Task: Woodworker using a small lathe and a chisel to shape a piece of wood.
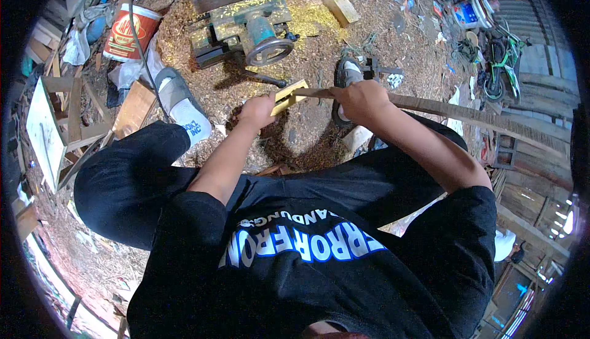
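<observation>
From here I see my forearms (228,148) angle inward, left hand (257,111) pinching the near end of the block (287,102), right (364,100) fisted around the strip (470,113), its tip at the block, the machine (261,28) beyond.

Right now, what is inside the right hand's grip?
A long brown strip runs through the right hand, showing on both sides; the stretch it encloses is covered from view.

"With twelve straight ahead, what surrounds the block (291,102) in the left hand (258,110)?"

"Machine (236,27) at eleven, offcut (341,8) at one, bicycle (496,68) near three, frame (75,110) at nine, bucket (131,35) near ten."

"And the strip (445,108)?"

"From the block, through the right hand (364,99), toward three."
</observation>
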